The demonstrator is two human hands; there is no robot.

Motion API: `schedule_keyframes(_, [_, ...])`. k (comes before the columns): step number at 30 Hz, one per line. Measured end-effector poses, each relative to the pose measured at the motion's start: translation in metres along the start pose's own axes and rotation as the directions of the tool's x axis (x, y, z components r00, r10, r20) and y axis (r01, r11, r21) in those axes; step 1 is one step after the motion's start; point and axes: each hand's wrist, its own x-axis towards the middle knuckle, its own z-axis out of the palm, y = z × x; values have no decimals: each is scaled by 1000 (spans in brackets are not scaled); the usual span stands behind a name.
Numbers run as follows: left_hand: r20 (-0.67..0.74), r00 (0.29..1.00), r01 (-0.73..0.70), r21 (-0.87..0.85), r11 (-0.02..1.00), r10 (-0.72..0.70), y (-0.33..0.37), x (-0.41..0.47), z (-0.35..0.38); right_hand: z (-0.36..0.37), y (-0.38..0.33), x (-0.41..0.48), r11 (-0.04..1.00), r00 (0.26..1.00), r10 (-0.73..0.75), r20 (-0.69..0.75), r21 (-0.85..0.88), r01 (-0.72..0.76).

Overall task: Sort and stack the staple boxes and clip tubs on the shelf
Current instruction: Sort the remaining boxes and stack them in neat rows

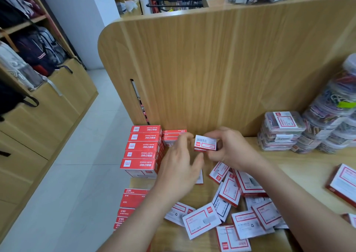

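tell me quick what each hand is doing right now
Left hand: open, fingers loose, holding nothing.
Right hand: closed round a small staple box.

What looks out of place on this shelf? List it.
The loose staple boxes lie scattered and overlapping at odd angles across the shelf, unlike the neat red stack at its left edge. Nothing looks damaged.
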Motion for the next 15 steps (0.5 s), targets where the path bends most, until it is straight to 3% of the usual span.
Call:
schedule_keyframes(4, [85,981,181,-104,978,-172,-1,28,5,4,-2,-4,994,996,-65,-64,86,71])
schedule_keyframes(8, [33,984,177,-61,982,-175,-6,36,14,0,3,-3,971,998,52,37,230,-59])
schedule_keyframes(12, [-37,992,124,4,992,-123,-4,36,23,5,10,6,989,992,124,-33,-76,-126])
schedule_keyframes(15, [-116,993,7,147,989,11,-4,32,18,11,11,11,956,988,140,-61,-251,-150])
